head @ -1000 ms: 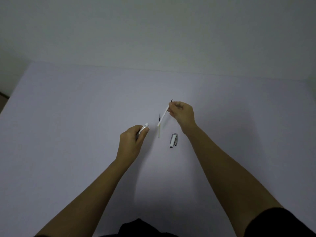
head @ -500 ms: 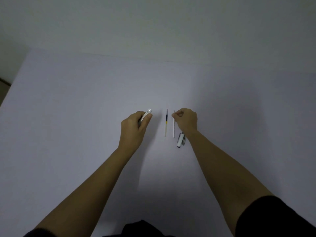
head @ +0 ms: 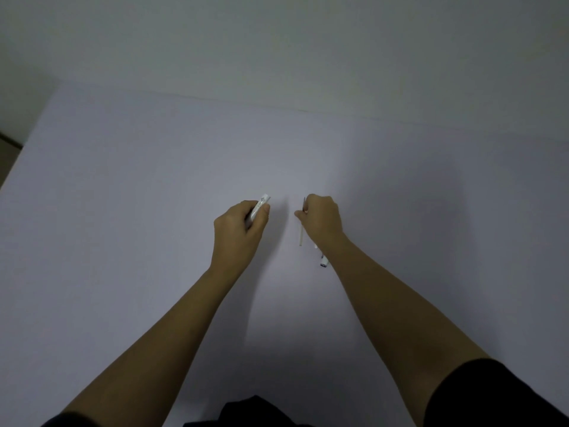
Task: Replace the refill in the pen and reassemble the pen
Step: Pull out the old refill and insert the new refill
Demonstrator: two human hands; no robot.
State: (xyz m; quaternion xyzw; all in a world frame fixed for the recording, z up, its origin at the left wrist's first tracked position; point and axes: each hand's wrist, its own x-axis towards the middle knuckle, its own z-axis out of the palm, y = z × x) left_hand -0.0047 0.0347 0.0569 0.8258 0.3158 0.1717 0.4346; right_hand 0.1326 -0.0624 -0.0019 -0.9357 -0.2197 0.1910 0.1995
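Note:
My left hand [head: 240, 229] is closed around the white pen barrel [head: 260, 206], whose open end sticks out above the thumb. My right hand [head: 321, 220] pinches the upper part of a thin yellowish refill [head: 300, 237] with a dark tip; the refill lies about straight away from me, at or just above the table. Under my right wrist, only the lower end of a second, white refill [head: 316, 246] shows. The white pen cap with a clip [head: 323, 262] lies just below it, partly hidden by my forearm.
A pale lilac table [head: 138, 211] fills the view, its far edge meeting a plain wall. Its left edge drops off at the far left. Dark clothing shows at the bottom of the frame.
My right hand lowered the white refill onto the table beside the yellowish one, then shifted left and closed on the yellowish refill. My left hand kept the barrel and rose slightly.

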